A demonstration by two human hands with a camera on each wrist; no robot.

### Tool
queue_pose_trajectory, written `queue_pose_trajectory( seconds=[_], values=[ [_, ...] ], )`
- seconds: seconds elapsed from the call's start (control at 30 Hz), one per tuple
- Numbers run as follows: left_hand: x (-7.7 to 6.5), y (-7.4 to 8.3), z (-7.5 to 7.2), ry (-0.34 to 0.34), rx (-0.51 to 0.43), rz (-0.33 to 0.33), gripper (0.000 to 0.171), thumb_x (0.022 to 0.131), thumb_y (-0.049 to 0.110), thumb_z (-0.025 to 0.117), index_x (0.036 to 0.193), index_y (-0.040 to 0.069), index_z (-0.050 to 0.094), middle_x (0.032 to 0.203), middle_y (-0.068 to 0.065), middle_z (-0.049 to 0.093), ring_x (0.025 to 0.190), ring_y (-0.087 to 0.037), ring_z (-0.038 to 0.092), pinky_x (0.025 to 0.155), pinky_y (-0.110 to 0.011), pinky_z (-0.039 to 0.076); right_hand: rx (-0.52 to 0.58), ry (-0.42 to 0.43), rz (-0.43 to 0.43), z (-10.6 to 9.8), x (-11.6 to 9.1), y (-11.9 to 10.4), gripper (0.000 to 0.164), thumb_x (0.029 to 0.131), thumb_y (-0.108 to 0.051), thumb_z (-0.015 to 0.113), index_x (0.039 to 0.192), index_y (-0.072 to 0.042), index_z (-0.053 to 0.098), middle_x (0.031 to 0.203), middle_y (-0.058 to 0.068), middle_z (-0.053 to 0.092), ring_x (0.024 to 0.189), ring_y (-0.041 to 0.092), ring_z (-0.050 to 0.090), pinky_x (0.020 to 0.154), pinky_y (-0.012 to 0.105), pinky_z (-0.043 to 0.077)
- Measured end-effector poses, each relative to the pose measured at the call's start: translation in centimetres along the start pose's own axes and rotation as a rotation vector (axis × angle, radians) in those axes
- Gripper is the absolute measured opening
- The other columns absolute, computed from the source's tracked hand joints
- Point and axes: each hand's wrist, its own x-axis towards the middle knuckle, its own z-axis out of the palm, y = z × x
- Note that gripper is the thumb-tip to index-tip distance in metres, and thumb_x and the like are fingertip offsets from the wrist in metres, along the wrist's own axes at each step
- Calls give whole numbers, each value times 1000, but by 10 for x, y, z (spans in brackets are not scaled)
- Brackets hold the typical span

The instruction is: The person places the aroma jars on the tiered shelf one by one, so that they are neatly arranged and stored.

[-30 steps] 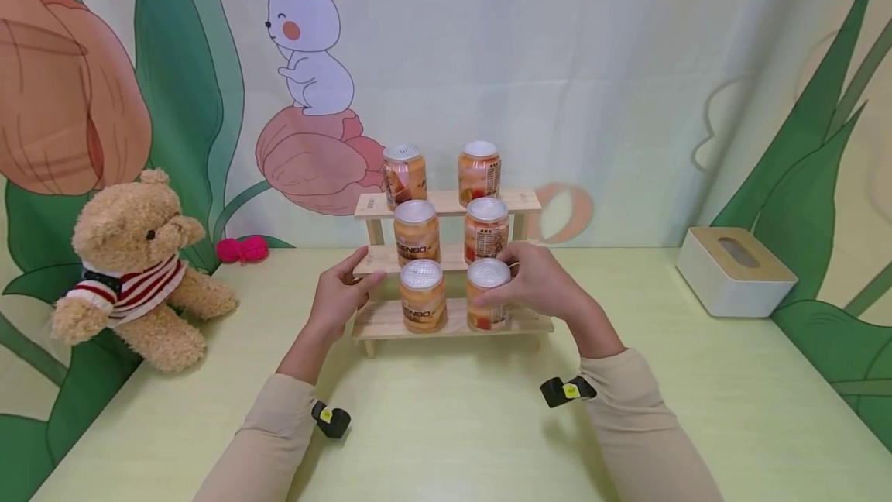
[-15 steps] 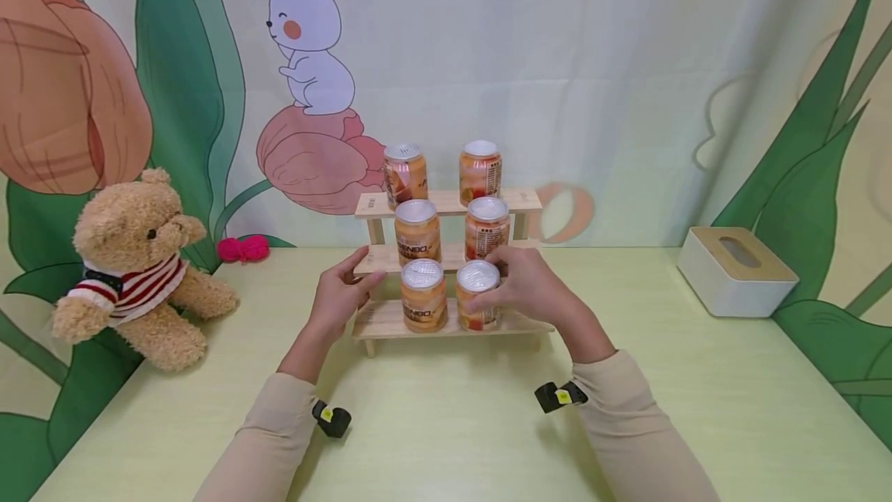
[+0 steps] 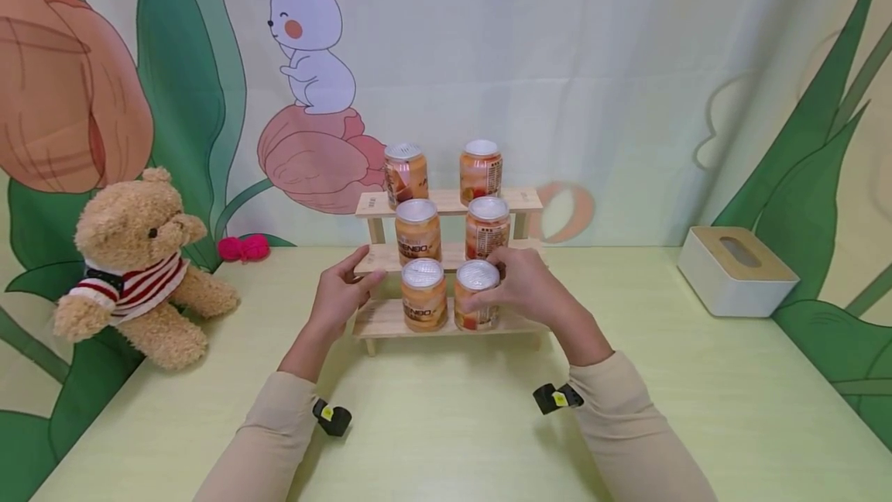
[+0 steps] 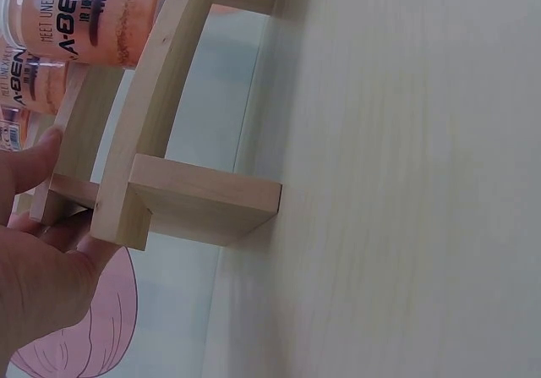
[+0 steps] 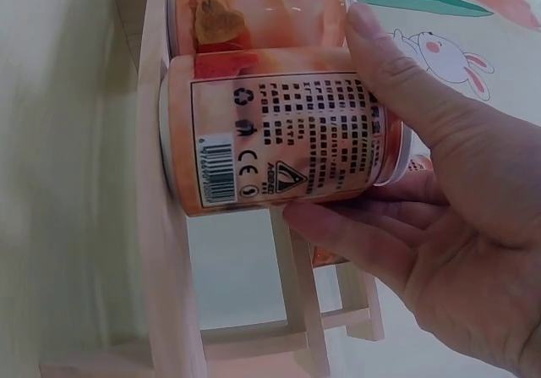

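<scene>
A three-tier wooden stand bears several orange cans with silver lids, two on each tier. At the bottom tier's right side, my right hand holds the right-hand can near its top, thumb on one side and fingers on the other. That can stands on the tier beside the left-hand can; the right wrist view shows them nearly touching. My left hand grips the left end of the middle tier, thumb above and fingers below, partly hidden by the wood in the left wrist view.
A teddy bear in a striped shirt sits at the left, with a pink bundle behind it. On the right stands a white tissue box with a wooden lid. A printed curtain hangs behind the table.
My right hand has shifted the bottom right can to the left, closer to the can beside it. The left hand stays on the middle tier.
</scene>
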Motion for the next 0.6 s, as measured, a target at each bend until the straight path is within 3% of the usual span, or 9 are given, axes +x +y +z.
queue_pose_trajectory(
  seconds=[0.37,0.6],
  values=[
    [0,-2,1,2,-5,-7,66,95,22,71,154,19,42,137,-10,58,87,-10,58,58,-20,40,-26,-9,-19,-1,1,5,56,67,-38,94,97,-1,66,92,6,70,82,18,65,71,33,54],
    [0,-3,1,-9,-12,-2,66,95,21,71,154,18,42,140,-10,56,84,-9,57,58,-20,39,89,-70,-10,-15,-5,8,56,75,-37,90,113,-2,69,105,7,70,91,22,69,79,37,55]
  ],
)
